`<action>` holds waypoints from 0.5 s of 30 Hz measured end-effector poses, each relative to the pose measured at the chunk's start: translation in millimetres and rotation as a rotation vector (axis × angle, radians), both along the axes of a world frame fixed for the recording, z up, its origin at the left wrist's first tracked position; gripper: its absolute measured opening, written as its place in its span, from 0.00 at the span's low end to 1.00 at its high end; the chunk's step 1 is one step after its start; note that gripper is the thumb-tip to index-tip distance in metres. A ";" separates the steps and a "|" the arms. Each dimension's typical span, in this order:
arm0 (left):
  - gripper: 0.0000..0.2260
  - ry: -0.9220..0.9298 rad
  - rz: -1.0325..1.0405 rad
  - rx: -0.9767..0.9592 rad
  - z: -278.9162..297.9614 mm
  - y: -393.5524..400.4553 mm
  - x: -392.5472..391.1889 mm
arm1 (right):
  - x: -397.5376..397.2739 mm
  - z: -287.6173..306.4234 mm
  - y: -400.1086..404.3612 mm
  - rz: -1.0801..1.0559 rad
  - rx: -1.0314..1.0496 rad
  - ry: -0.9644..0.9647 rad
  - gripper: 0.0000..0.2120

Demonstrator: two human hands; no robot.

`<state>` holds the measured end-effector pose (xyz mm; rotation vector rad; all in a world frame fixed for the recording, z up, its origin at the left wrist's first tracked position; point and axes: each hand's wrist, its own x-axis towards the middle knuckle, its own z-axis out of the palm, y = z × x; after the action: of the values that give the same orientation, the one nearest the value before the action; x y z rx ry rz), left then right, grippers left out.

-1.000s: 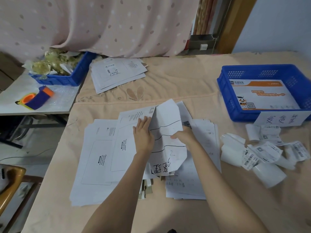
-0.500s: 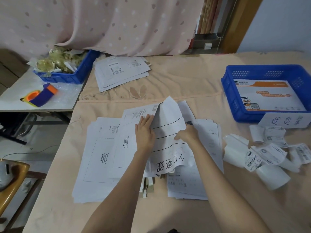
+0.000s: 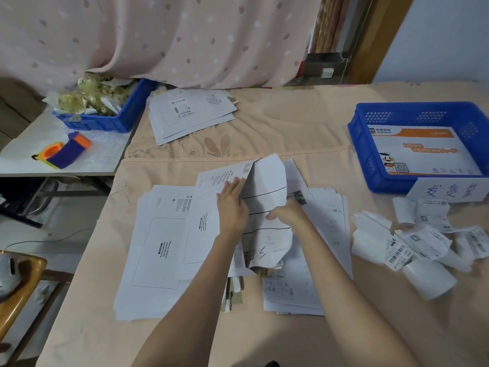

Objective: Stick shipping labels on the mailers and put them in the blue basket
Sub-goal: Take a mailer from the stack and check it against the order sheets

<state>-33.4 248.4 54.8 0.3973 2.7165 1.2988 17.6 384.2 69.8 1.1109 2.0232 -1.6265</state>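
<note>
Clearly the person is sorting through a loose spread of white mailers [image 3: 169, 242] on the cloth-covered worktop [image 3: 264, 123]. The left hand [image 3: 232, 205] lies flat with straight fingers on a mailer, pressing it down beside a sheet of paper [image 3: 267, 197] ruled with black lines. That sheet is bent upward along a crease. The right hand [image 3: 287, 214] holds the sheet at its right edge, fingers curled about it, so its grip is closed on the paper while the left is open and only pressing.

The mailers look thin, light and fairly limp; they overlap and would likely slide over one another at a slight push. A sensible hold is probably at a free corner or edge, thumb above and fingers beneath, with the other hand steadying the pile. One mailer carries a printed box marked for the label, which suggests where a sticker belongs.

Curled shipping labels [image 3: 412, 239] and a white roll [image 3: 428, 279] lie just to the right of the pile. They seem flimsy and prone to curling, so peeling from a corner would seem wise. The blue basket [image 3: 360, 144] stands at the far right, with one orange-and-white mailer [image 3: 423, 147] already inside. A second pile of mailers [image 3: 190, 112] rests farther back.
</note>
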 end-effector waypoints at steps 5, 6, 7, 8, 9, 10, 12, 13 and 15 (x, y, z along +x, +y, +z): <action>0.30 0.007 0.016 0.007 1.0 5.9 3.7 | 0.6 -5.7 -7.4 0.072 -0.084 -0.040 0.25; 0.30 0.006 0.013 0.011 1.1 6.4 4.8 | -0.2 -10.0 -10.5 0.045 -0.103 -0.002 0.24; 0.31 0.001 0.009 0.014 1.3 7.4 5.7 | 0.7 -8.2 -15.5 0.029 -0.089 0.016 0.25; 0.31 -0.004 0.006 0.016 1.6 8.3 6.7 | 0.0 -10.3 -19.5 0.024 -0.064 0.057 0.23; 0.31 -0.005 0.002 0.016 2.4 9.4 7.5 | -0.4 -8.7 -23.0 0.036 -0.036 0.079 0.21; 0.31 -0.003 0.002 0.017 3.3 10.5 8.2 | -1.3 -9.9 -25.9 0.065 0.001 0.085 0.18; 0.31 -0.006 0.009 0.019 4.6 11.6 8.6 | -1.0 -10.2 -29.8 0.166 0.052 0.009 0.17; 0.31 -0.011 0.013 0.021 4.9 11.8 8.6 | -0.1 -8.6 -31.3 0.207 0.072 -0.031 0.19; 0.31 -0.018 0.016 0.033 5.1 12.0 9.0 | -3.9 -14.0 -33.9 0.241 0.123 -0.039 0.16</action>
<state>-24.3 260.4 59.8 0.3661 2.6924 1.3455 13.7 350.3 55.9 0.8887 2.1610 -1.3690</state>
